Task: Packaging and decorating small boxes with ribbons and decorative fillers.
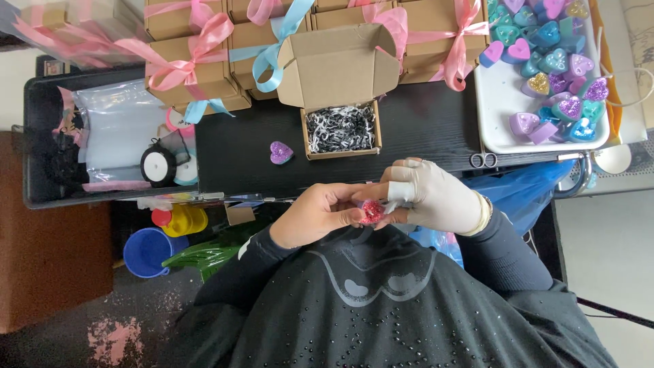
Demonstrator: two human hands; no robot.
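Beaded black fabric of my top (381,313) filled the near edge of the view, and just above it both of my hands met over a small red glittered heart (372,212). My left hand (317,215), bare, curled its fingers narrowly around the near side of the heart, fingertips touching it. My right hand (436,197), in a pale glove, pinched the heart from the other side, with the gloved fingers (402,192) closed tight on its edge; a gold bracelet (484,213) sat at that wrist.

Beyond my fingertips, on the black table (422,126), stood an open cardboard box (339,129) filled with black-and-white shredded paper, its lid flipped up. Just left of that box lay a purple glittered heart (281,152), apart from both hands. Farther past the box sat a row of closed cardboard boxes (191,68) tied with pink and blue ribbons.

Well beyond my right hand, a white tray (504,116) held many glittered hearts in purple, teal, pink and gold. Small scissors (483,160) lay near the tray's closer edge. Off beyond my left hand, a black bin (41,136) held clear plastic bags and a ribbon spool (159,165).
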